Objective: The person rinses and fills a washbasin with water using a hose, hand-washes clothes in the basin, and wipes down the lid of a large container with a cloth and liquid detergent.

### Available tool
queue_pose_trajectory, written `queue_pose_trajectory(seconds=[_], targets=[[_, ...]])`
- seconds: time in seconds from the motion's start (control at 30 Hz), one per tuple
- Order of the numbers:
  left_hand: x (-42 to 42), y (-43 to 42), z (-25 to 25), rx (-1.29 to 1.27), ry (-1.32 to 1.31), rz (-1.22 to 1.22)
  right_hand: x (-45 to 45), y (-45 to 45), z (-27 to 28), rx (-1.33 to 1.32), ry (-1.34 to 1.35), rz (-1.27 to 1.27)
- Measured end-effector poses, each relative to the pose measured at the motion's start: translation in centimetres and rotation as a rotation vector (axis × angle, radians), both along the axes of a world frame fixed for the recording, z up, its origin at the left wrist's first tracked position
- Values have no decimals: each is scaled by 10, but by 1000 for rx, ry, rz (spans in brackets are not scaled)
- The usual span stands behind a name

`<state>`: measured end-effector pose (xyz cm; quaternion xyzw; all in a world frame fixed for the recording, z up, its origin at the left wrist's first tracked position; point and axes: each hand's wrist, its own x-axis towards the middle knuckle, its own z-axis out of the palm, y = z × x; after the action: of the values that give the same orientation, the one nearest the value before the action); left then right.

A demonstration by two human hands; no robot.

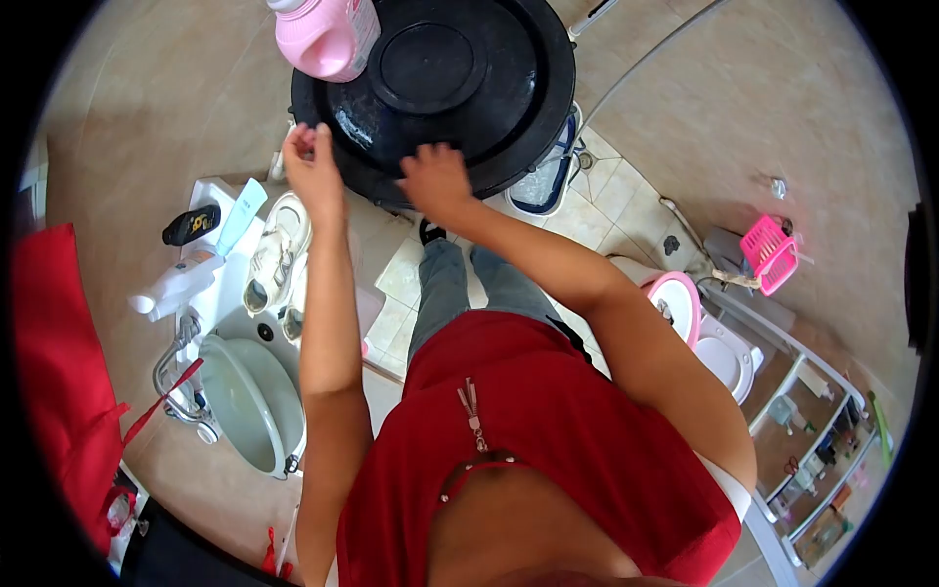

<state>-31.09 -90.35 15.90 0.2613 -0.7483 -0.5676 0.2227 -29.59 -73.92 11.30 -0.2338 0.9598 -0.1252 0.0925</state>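
Note:
A large round black lid (430, 59) is at the top, with a wet, shiny patch near its lower left. On its upper left part stands a pink jug (328, 39) with a white cap. My left hand (315, 171) is at the lid's left edge, below the jug, its fingers curled with the fingertips close to the thumb; whether something small is between them cannot be made out. Over the lid's lower edge is my right hand (436, 181), palm down, fingers spread and slightly blurred, holding nothing.
At left, a sink (227, 315) bears white shoes (278, 249), bottles and a grey-green basin (249, 406). A blue-rimmed container (541, 188) stands beside the lid. On the right are a pink basket (770, 254), a toilet and a metal rack (812, 440). A hose arcs at upper right.

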Motion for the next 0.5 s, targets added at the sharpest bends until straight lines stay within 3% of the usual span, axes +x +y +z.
queue_pose_trajectory(seconds=[0.07, 0.17, 0.3, 0.43, 0.5], targets=[[20, 20, -12, -71, -34, -39, -5, -38, -7, -266, -69, 50], [39, 43, -20, -430, -120, -90, -16, -63, -28, -361, 8, 130], [44, 55, -54, -722, -274, -80, -16, -28, -31, -253, 71, 239], [37, 61, -72, -683, -503, -168, -19, 72, -17, -147, 149, 317], [34, 61, -88, -690, -588, -195, -38, 122, -7, 50, 244, 331]])
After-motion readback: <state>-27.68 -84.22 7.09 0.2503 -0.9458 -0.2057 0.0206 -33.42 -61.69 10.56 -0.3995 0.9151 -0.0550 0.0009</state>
